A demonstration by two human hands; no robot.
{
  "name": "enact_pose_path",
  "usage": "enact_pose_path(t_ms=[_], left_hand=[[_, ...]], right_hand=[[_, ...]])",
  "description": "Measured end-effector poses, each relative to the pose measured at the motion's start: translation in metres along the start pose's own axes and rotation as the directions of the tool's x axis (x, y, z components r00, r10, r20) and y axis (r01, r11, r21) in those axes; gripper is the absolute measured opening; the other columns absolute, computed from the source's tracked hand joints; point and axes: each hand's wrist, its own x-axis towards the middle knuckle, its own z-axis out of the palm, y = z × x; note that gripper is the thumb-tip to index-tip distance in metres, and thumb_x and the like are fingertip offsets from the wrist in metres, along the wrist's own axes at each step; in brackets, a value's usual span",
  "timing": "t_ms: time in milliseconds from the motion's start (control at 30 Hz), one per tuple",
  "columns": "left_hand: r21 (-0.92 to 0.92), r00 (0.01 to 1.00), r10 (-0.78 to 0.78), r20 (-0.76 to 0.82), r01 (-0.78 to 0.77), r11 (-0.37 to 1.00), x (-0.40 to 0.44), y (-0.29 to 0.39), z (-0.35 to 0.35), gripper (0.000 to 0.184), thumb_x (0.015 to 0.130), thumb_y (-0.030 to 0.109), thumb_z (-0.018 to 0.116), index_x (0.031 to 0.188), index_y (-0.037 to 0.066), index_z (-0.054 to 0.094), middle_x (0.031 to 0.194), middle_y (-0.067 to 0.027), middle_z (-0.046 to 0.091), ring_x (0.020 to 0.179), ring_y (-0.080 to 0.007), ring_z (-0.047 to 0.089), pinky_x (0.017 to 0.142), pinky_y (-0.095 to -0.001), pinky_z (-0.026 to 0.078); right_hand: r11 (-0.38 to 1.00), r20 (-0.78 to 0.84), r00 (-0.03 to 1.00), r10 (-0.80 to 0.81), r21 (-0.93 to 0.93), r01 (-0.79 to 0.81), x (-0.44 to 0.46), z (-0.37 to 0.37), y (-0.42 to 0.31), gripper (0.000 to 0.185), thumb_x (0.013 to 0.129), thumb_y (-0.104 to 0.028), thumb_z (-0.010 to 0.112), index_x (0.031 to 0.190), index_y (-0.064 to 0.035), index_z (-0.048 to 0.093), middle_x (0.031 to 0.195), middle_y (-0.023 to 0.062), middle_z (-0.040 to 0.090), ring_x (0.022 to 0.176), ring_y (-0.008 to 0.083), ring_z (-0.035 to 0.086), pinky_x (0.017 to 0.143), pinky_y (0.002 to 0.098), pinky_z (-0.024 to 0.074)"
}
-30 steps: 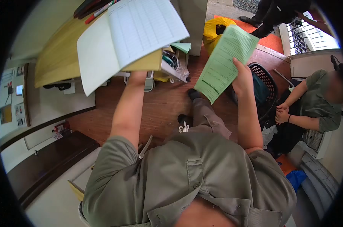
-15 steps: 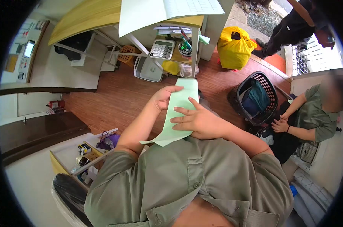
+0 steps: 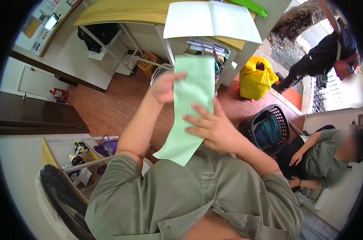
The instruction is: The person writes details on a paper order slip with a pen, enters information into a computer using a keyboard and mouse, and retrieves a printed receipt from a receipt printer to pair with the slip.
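Green paper (image 3: 191, 98) is held up in front of the torso, btwn both hands, long way up; lower end bends out nr the shirt. L hand (image 3: 167, 88) pinches its L edge, thumb on the face, other fingertips hidden behind. R hand (image 3: 213, 128) lies on the lower R part, fingers spread. For neat handling, prob. best: firm L grip, light even R pressure, edges lined up 1st; that loose end could crease. Beyond: desk (image 3: 121, 14) w/ open notebook (image 3: 189, 22); to R, yellow bag (image 3: 255, 82), dark basket (image 3: 283, 128), seated person (image 3: 321, 160) nr it.
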Motion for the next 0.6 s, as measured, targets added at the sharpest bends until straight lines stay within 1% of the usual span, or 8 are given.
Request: enact_pose_path(t_ms=[100, 200, 267, 300, 333, 367, 500, 600], left_hand=[[0.189, 0.958, 0.217, 0.189, -0.252, 0.949, 0.03, 0.074, 0.043, 0.048, 0.098, 0.019, 0.055, 0.14, -0.003, 0.044, 0.135, -0.018, 0.057, 0.123, -0.0319, 0.057, 0.105, -0.0476, 0.045], [0.347, 0.947, 0.155, 0.283, -0.252, 0.904, 0.094, 0.147, 0.068, 0.04, 0.097, 0.016, 0.058, 0.132, -0.002, 0.051, 0.124, -0.0148, 0.064, 0.109, -0.0267, 0.065, 0.095, -0.0418, 0.054], [0.531, 0.979, 0.173, 0.104, -0.202, 0.823, 0.149, 0.179, 0.064, 0.038, 0.094, 0.013, 0.062, 0.128, -0.002, 0.053, 0.119, -0.0141, 0.065, 0.102, -0.0255, 0.067, 0.092, -0.0415, 0.055], [0.64, 0.965, 0.254, -0.058, -0.159, 0.752, 0.175, 0.183, 0.061, 0.039, 0.092, 0.011, 0.064, 0.128, -0.001, 0.053, 0.117, -0.0141, 0.066, 0.099, -0.0251, 0.068, 0.091, -0.0419, 0.056], [0.825, 0.944, 0.313, -0.105, -0.092, 0.557, 0.2, 0.189, 0.042, 0.042, 0.09, 0.009, 0.067, 0.129, 0.0, 0.053, 0.114, -0.0141, 0.066, 0.094, -0.0247, 0.068, 0.087, -0.0425, 0.057], [0.944, 0.916, 0.376, -0.141, 0.01, 0.329, 0.217, 0.192, 0.019, 0.046, 0.087, 0.007, 0.069, 0.13, 0.001, 0.053, 0.11, -0.0141, 0.066, 0.09, -0.0243, 0.068, 0.083, -0.0432, 0.058], [0.915, 0.886, 0.312, -0.342, 0.239, 0.325, 0.228, 0.187, 0.0, 0.056, 0.086, -0.003, 0.065, 0.138, 0.007, 0.045, 0.107, -0.0107, 0.065, 0.086, -0.0143, 0.066, 0.073, -0.0298, 0.056], [0.92, 0.935, 0.209, -0.287, 0.207, 0.333, 0.221, 0.203, -0.006, 0.046, 0.092, 0.004, 0.061, 0.135, 0.007, 0.046, 0.105, -0.0101, 0.065, 0.083, -0.0144, 0.066, 0.072, -0.0288, 0.056]], right_hand=[[0.912, -0.369, 0.923, -0.11, -0.408, -0.054, 0.028, -0.053, 0.01, 0.036, 0.077, -0.016, 0.066, 0.112, -0.0215, 0.067, 0.142, -0.0023, 0.054, 0.143, 0.0265, 0.035, 0.114, 0.0685, 0.0068], [0.895, -0.465, 0.876, -0.128, -0.435, -0.1, 0.053, -0.112, 0.044, 0.035, 0.075, -0.01, 0.068, 0.109, -0.0218, 0.07, 0.131, -0.0033, 0.062, 0.139, 0.0257, 0.043, 0.116, 0.0639, 0.007], [0.974, -0.523, 0.852, -0.018, -0.2, -0.102, 0.061, -0.142, 0.078, 0.033, 0.077, -0.013, 0.071, 0.11, -0.0177, 0.07, 0.123, -0.0005, 0.068, 0.131, 0.0277, 0.052, 0.116, 0.0587, 0.0091], [0.988, -0.539, 0.841, 0.045, -0.098, -0.115, 0.06, -0.145, 0.107, 0.029, 0.083, -0.012, 0.07, 0.112, -0.0142, 0.07, 0.119, 0.0049, 0.069, 0.124, 0.0258, 0.058, 0.112, 0.0514, 0.0255], [0.903, -0.552, 0.739, 0.387, 0.39, -0.182, 0.06, -0.145, 0.132, 0.026, 0.088, -0.014, 0.07, 0.113, -0.0068, 0.069, 0.112, 0.0097, 0.07, 0.106, 0.0196, 0.064, 0.097, 0.0378, 0.0448], [0.698, -0.504, 0.592, 0.629, 0.701, -0.146, 0.068, -0.14, 0.145, 0.023, 0.092, -0.013, 0.066, 0.11, 0.0019, 0.067, 0.1, 0.0109, 0.071, 0.09, 0.0143, 0.065, 0.078, 0.0265, 0.0508], [0.67, -0.539, 0.432, 0.723, 0.7, -0.247, 0.08, -0.134, 0.196, 0.032, 0.091, -0.009, 0.064, 0.12, 0.0033, 0.058, 0.09, 0.0095, 0.071, 0.079, 0.0127, 0.064, 0.073, 0.0274, 0.0509], [0.707, -0.64, 0.314, 0.701, 0.569, -0.419, 0.085, -0.129, 0.2, 0.045, 0.086, -0.009, 0.068, 0.128, -0.0029, 0.052, 0.08, 0.0096, 0.067, 0.068, 0.0143, 0.06, 0.064, 0.0302, 0.048]])
